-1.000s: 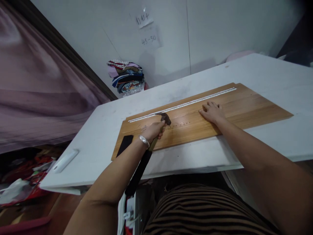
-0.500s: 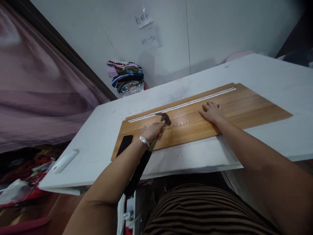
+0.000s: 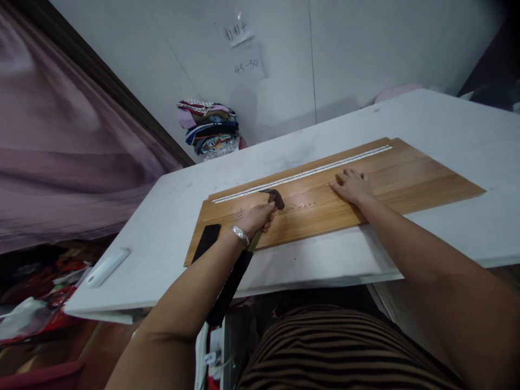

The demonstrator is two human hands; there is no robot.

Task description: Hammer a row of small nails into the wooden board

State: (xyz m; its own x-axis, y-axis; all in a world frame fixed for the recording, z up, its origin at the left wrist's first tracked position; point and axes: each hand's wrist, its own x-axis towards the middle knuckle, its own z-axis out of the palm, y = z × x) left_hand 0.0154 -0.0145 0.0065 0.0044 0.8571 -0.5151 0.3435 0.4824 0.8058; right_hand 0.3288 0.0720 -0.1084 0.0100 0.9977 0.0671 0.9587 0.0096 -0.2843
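The white table (image 3: 450, 130) supported a wooden board (image 3: 410, 176), which lay flat and lengthwise on its surface, and an elongated white object (image 3: 109, 267), positioned apart from the board near the left end.

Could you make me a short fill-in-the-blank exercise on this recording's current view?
The left hand grips a ____ close to its head.
The right hand rests on a board that looks made of ____.
A flat black object lies at the picture's ____ end of the board.
The lower handwriting on the wall reads ____.

Missing words: hammer; wood; left; 45-50
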